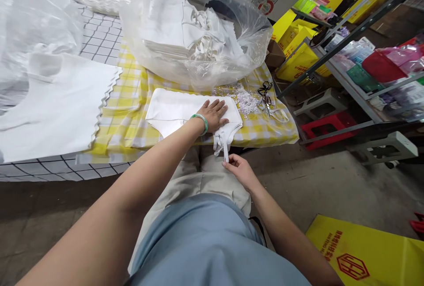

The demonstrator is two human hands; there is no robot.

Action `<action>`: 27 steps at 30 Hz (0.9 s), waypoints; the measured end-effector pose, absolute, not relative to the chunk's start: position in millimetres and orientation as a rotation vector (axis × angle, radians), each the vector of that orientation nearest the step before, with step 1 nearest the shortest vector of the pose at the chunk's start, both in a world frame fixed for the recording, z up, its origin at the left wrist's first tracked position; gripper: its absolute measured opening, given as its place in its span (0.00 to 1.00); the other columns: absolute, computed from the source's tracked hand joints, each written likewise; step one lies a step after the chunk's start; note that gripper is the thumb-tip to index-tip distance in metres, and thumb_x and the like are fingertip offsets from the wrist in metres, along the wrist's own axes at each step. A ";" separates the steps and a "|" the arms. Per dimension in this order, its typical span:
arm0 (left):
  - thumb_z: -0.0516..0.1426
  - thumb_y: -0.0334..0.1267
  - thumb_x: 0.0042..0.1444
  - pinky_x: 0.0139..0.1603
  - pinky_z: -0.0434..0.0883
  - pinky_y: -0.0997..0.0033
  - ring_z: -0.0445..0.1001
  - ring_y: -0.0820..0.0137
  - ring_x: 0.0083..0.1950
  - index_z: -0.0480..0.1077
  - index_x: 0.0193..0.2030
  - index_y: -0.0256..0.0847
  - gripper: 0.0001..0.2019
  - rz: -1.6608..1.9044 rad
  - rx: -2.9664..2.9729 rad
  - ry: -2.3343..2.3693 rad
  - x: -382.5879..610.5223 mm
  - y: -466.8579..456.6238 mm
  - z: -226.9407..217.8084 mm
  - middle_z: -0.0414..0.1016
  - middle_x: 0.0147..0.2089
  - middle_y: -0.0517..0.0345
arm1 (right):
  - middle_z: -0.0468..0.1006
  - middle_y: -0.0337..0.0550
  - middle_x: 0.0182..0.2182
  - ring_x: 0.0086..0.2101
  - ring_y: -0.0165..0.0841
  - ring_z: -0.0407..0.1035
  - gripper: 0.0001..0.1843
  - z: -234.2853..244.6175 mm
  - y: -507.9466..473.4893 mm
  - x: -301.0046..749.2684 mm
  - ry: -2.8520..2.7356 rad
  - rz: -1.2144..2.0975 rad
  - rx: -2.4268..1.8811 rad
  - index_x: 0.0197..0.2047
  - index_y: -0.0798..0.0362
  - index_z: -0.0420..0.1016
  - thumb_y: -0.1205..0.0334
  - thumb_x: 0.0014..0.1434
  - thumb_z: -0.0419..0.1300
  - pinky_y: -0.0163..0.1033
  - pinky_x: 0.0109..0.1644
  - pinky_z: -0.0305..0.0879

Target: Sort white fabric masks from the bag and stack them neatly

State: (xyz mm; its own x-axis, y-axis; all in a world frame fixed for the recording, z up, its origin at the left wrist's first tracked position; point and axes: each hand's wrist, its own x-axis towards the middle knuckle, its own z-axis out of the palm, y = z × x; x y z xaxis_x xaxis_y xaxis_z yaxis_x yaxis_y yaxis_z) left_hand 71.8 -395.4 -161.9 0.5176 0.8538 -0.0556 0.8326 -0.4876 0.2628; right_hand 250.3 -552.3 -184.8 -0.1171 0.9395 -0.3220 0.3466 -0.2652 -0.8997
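Note:
A white cloth bag (172, 108) lies flat on the yellow checked tablecloth (127, 114). My left hand (214, 114), with a green bangle on the wrist, rests flat on the bag with fingers spread. The bag's white straps (222, 141) hang over the table's front edge. My right hand (239, 167) is below the edge and pinches the end of one strap.
A clear plastic sack of folded white bags (192, 34) stands behind. More white cloth pieces (56, 100) lie at the left. Scissors (266, 96) and small white scraps (245, 98) sit at the table's right. Shelves, yellow boxes and stools stand to the right.

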 end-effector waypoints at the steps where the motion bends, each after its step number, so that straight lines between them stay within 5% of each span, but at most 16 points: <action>1: 0.38 0.54 0.63 0.71 0.38 0.49 0.37 0.60 0.74 0.46 0.71 0.39 0.34 0.120 2.506 1.421 71.7 -395.5 -161.6 0.38 0.74 0.53 | 0.71 0.36 0.24 0.28 0.28 0.63 0.15 -183.7 -552.0 249.0 -1.406 1.419 -1.583 0.29 0.54 0.72 0.50 0.48 0.65 0.35 0.35 0.62; 8: 0.39 0.54 0.63 0.71 0.38 0.50 0.37 0.60 0.74 0.46 0.71 0.39 0.33 0.127 2.497 1.417 71.4 -395.0 -161.6 0.38 0.74 0.53 | 0.76 0.42 0.27 0.31 0.33 0.70 0.19 -175.7 -554.1 241.7 -1.325 1.423 -1.510 0.32 0.53 0.76 0.44 0.52 0.61 0.40 0.39 0.67; 14: 0.39 0.54 0.63 0.71 0.37 0.50 0.37 0.60 0.74 0.46 0.71 0.40 0.33 0.130 2.492 1.421 71.8 -395.2 -161.4 0.38 0.74 0.53 | 0.74 0.39 0.24 0.27 0.31 0.65 0.21 -190.9 -544.0 224.2 -1.448 1.020 -1.740 0.30 0.54 0.78 0.43 0.49 0.63 0.36 0.33 0.60; 27: 0.39 0.54 0.63 0.71 0.37 0.50 0.37 0.60 0.74 0.46 0.71 0.39 0.33 0.113 2.491 1.425 71.6 -396.1 -159.0 0.38 0.74 0.53 | 0.71 0.38 0.25 0.28 0.30 0.61 0.19 -185.3 -542.6 212.2 -1.400 0.901 -1.747 0.27 0.53 0.72 0.44 0.48 0.63 0.35 0.34 0.58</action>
State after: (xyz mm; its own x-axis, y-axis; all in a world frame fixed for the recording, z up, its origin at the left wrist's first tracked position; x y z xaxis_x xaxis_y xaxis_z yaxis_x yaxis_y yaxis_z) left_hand 71.6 -396.1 -159.0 0.5133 0.8557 -0.0653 0.8348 -0.4802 0.2693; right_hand 212.2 -542.6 -185.3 0.1692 0.9819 -0.0854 0.4846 -0.1583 -0.8603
